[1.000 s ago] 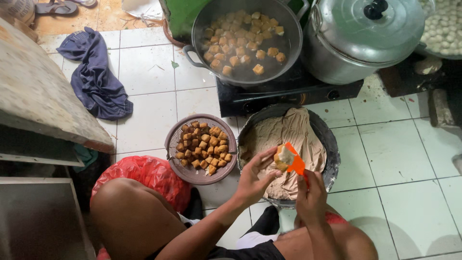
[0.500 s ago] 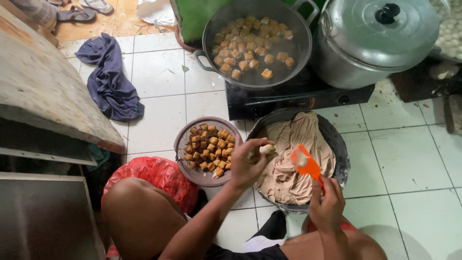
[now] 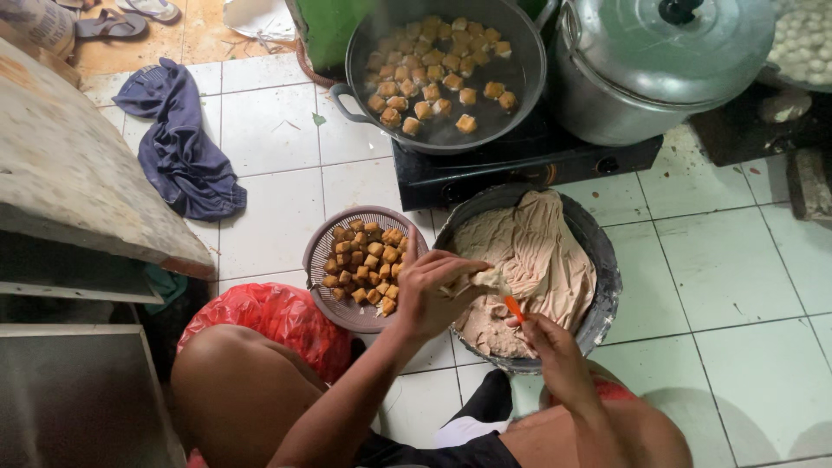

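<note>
My left hand (image 3: 438, 295) holds a small pale piece of tofu (image 3: 490, 279) over the near rim of a black basin (image 3: 607, 260) filled with beige paste (image 3: 537, 251). My right hand (image 3: 550, 347) grips an orange spoon (image 3: 514, 308), its tip down against the paste just below the piece. Left of the basin sits a round pinkish basket (image 3: 322, 251) of brown fried tofu cubes (image 3: 364, 260).
On the black stove (image 3: 485, 173) stand a wok (image 3: 520, 95) of frying cubes and a lidded steel pot (image 3: 659, 69). A red plastic bag (image 3: 269, 316) lies by my knee. A blue cloth (image 3: 182, 147) lies on the white tiles. A wooden table (image 3: 69, 173) is left.
My left hand has carried the piece from the basket side to over the basin. The right hand has lowered the orange spoon from mid-air into the paste.
</note>
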Demonstrator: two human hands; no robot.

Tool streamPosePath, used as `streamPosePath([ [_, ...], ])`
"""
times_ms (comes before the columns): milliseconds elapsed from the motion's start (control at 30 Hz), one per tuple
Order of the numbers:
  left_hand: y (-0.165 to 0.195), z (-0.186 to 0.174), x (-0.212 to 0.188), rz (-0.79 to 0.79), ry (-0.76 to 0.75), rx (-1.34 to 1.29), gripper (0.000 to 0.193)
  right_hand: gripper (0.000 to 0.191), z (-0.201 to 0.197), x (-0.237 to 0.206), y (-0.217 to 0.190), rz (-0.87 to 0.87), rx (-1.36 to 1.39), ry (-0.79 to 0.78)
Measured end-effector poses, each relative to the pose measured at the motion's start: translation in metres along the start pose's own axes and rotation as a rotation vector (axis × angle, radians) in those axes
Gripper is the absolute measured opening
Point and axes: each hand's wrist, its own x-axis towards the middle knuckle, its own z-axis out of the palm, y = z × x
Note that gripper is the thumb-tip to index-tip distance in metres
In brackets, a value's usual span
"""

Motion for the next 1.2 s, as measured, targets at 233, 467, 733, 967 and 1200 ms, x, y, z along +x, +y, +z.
streamPosePath([
  [233,-0.010,0.073,-0.077,-1.176,-0.067,-0.919,0.045,0.038,-0.033,0.011,0.029,0.082,0.493,0.141],
  [467,-0.094,0.098,0.013,-1.334,0.244,-0.962,0.071,0.036,-0.030,0.016,0.035,0.076,0.541,0.135],
  [733,-0.128,0.051,0.064,-1.023,0.403,-0.970,0.071,0.040,-0.025,0.024,0.044,0.146,0.564,0.105],
  [967,-0.162,0.048,-0.077,-1.365,0.397,-0.719,0.039,0.031,0.002,0.053,0.086,-0.008,-0.093,0.033],
  [1200,-0.219,0.035,-0.175,-1.204,0.502,-0.295,0.027,0.042,0.068,0.093,0.123,0.126,-0.885,-0.074],
])
